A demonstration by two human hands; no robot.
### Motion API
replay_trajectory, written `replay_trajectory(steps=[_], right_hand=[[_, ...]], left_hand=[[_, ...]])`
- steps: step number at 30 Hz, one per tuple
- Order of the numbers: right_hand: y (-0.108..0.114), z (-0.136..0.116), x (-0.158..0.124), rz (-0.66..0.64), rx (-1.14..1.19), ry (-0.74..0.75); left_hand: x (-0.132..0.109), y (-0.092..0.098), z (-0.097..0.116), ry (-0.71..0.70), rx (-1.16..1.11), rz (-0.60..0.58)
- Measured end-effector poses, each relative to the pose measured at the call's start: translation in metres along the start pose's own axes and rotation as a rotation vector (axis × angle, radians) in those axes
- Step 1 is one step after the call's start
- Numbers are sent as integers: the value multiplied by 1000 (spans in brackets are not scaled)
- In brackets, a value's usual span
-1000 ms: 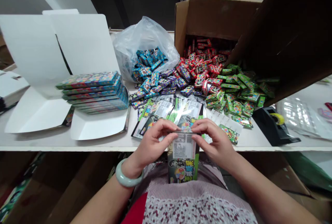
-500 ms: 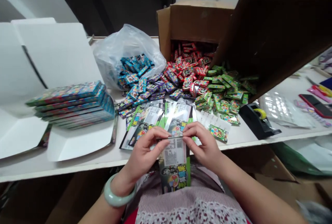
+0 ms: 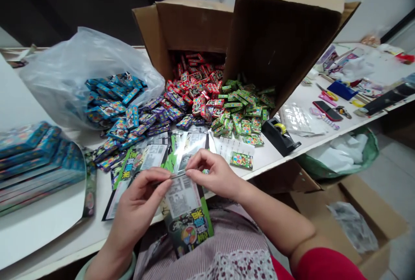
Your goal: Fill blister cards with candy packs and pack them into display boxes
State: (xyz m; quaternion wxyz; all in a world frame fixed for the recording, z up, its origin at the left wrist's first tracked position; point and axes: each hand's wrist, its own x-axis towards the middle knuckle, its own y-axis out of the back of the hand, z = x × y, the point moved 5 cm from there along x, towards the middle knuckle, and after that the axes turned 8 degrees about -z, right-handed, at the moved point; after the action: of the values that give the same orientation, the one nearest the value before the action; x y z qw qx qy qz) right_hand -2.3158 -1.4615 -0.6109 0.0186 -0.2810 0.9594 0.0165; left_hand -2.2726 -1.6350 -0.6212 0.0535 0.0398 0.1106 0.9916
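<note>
A printed plastic pouch (image 3: pixel 189 217) in black and green hangs over my lap, its top edge between my two hands. My left hand (image 3: pixel 139 204) pinches that edge at its left end. The thumb and forefinger of my right hand (image 3: pixel 210 174) grip the same edge further right. Whether the pouch mouth is parted or sealed, I cannot tell. More flat printed pouches (image 3: pixel 147 159) lie overlapping on the table just beyond my hands. Behind them spreads a heap of small packets: blue (image 3: pixel 113 91), purple (image 3: pixel 171 104), red (image 3: pixel 201 81) and green (image 3: pixel 246 102).
A cardboard box (image 3: pixel 194 24) on its side holds red packets. A clear plastic bag (image 3: pixel 65 68) surrounds blue ones. Stacked colourful packs (image 3: pixel 39 167) stand in a white carton at left. Right are a black tape dispenser (image 3: pixel 280 135), a phone (image 3: pixel 327 111) and a green sack (image 3: pixel 369 150) below.
The view has swung right, so the table things appear further left. Both hands still pinch the pouch's top edge, and the pouch now hangs at more of a tilt.
</note>
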Motion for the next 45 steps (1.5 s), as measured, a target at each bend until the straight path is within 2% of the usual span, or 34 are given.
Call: replay_trajectory(steps=[8, 11, 13, 14, 16, 18, 20, 26, 31, 33, 35, 38, 40, 42, 45], right_hand=[[-5, 18, 2, 8, 116, 69], [10, 23, 0, -109, 146, 41], [40, 29, -4, -117, -5, -20], [64, 33, -7, -26, -147, -59], [119, 41, -17, 285, -589, -236], [156, 51, -24, 382, -737, -329], [174, 62, -28, 398, -787, -389], [175, 82, -32, 376, -756, -463], [182, 79, -49, 292, -520, -466], [177, 66, -51, 258, -418, -447], [157, 43, -45, 182, -324, -368], [100, -8, -21, -85, -237, -159], [59, -38, -6, -271, -280, -89], [29, -55, 8, -386, -385, -79], [5, -57, 23, -466, -507, -164]], left_hand=[[3, 2, -4, -2, 9, 5], [3, 3, -3, 4, 16, -13], [3, 6, -3, 20, 18, 20], [3, 7, -4, 28, 18, 37], [3, 6, -5, 36, 16, 50], [4, 4, -7, 42, 12, 50], [6, 2, -9, 45, 7, 49], [5, 1, -9, 55, 3, 47], [3, 3, -10, 60, -7, 48], [3, 0, -9, 47, -10, 37], [4, -6, -5, 23, -21, 9], [5, -17, 4, -26, -44, -47], [5, -22, 10, -58, -57, -70], [4, -24, 13, -85, -75, -83], [1, -22, 14, -105, -108, -90]])
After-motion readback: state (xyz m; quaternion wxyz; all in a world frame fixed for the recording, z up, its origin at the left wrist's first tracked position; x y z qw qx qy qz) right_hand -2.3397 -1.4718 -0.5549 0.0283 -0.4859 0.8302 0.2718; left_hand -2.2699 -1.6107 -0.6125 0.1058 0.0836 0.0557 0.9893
